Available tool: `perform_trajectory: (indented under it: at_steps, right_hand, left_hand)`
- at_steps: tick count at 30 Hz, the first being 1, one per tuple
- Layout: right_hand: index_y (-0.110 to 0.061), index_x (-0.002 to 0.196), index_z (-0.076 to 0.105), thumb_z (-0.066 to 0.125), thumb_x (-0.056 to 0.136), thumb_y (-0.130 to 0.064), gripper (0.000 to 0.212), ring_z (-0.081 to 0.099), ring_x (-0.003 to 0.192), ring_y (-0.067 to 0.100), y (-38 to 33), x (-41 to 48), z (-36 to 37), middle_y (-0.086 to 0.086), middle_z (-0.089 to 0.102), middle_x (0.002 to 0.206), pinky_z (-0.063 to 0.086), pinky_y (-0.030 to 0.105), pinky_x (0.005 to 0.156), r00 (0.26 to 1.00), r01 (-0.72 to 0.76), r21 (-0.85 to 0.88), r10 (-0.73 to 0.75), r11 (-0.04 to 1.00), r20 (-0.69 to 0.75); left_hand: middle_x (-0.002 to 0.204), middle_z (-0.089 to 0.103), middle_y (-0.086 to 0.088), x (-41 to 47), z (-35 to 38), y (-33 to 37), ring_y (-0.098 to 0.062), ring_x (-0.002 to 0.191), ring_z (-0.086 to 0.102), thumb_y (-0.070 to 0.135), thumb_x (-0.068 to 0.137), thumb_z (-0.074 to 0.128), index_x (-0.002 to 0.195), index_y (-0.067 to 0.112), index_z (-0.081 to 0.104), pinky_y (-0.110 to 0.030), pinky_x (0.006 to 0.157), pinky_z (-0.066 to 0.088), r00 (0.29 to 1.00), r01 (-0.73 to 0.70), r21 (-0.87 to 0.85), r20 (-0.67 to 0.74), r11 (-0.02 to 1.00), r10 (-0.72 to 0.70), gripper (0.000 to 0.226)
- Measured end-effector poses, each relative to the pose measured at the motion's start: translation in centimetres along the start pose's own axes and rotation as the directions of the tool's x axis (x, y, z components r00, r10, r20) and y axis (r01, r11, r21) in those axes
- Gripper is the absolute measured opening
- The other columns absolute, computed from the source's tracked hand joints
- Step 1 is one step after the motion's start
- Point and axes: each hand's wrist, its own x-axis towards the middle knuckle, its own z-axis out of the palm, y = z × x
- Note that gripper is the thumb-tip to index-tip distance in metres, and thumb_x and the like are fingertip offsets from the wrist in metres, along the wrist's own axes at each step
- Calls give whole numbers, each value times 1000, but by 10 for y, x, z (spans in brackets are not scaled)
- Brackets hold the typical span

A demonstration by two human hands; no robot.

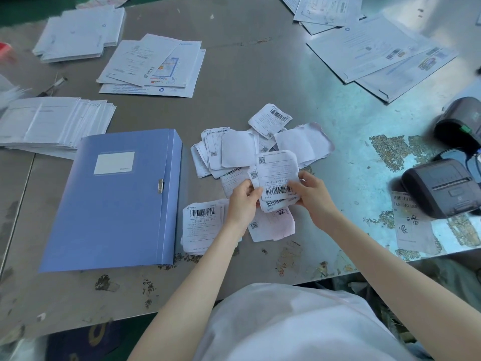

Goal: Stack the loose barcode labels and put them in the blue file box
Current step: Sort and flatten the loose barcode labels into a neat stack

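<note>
Presently a sheaf of barcode labels [278, 178] is pinched by the left hand [242, 201] and the right hand [315, 196]. Its edges should be squared before more are gathered from the loose labels [234, 152] just beyond; the blue file box [117, 199] lies closed, left of both hands.

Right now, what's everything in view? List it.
table: one, grey metal, worn, under everything
blue file box: one, blue, closed, lying flat on the left
loose labels: many, white, scattered pile right of the box
label stack: one, white, by the box's near right corner
held labels: a few, white, over the pile
paper piles: several, white, far left and far right
near printer: one, dark grey, right edge
far printer: one, dark grey, behind it
handwritten slip: one, white, by the near printer
left hand: pinches the held labels' left edge
right hand: pinches their right edge
</note>
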Motion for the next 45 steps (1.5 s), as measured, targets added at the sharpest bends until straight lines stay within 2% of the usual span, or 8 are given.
perform_trajectory:
  at_steps: [8,12,16,23,29,38,41,45]
  right_hand:
    - [-24,102,58,50,93,-15,15,68,92,31,8,-11,7,9,71,101,53,53,83,997,41,-213,-27,976,70]
    - [-16,104,54,56,92,-18,12,67,84,25,6,-12,7,14,69,101,55,41,75,997,54,-173,-45,984,55]
    - [-8,87,56,60,89,-5,5,67,63,16,5,-13,7,11,69,87,55,23,59,996,23,-56,-18,998,82]
    - [-8,75,57,63,84,2,15,66,69,22,-3,-13,3,10,67,79,55,26,60,997,-36,309,56,950,-54]
    - [-16,72,65,64,83,-4,16,59,63,16,-11,-11,-4,6,63,72,45,24,60,990,100,-13,-100,995,-101]
    - [-15,71,64,65,86,-12,15,60,62,15,-15,-14,-1,3,64,70,48,24,58,987,98,-216,-66,971,148]
    - [-15,68,59,67,85,-16,19,54,58,10,-12,-13,1,-2,61,65,41,16,54,995,86,-178,-74,980,70]
    - [-13,71,56,67,82,-1,19,63,68,19,-3,-12,-8,5,67,78,51,31,67,999,-4,22,3,1000,39]
  left_hand:
    - [107,59,-3,-9,2,1,-13,95,53,14,99,40,110,10,52,-25,81,45,1000,-21,101,21,995,19,17]
    - [114,64,-5,-13,-1,1,-13,101,60,10,98,43,110,20,53,-27,87,49,997,-65,26,-34,998,65,19]
    - [115,65,-1,-18,-2,3,-15,105,64,10,97,47,110,27,51,-33,86,54,995,-72,-68,-77,995,66,21]
    - [113,69,-3,-21,-4,-1,-15,105,66,2,89,59,122,15,52,-34,92,53,998,-16,-203,53,979,28,36]
    - [113,64,-2,-19,-17,2,-14,99,61,13,90,62,124,15,48,-27,87,49,995,-24,-252,-99,968,-1,37]
    - [109,69,-1,-12,-20,-3,-17,103,65,19,94,58,109,17,64,-36,93,51,975,-114,274,216,955,54,17]
    - [99,72,-1,-13,-12,-8,-20,95,67,15,93,56,93,23,64,-45,89,53,993,-64,234,114,970,38,11]
    - [101,70,-2,-16,-2,-13,-20,96,65,19,94,54,101,16,60,-44,88,53,995,15,141,-96,990,-2,10]
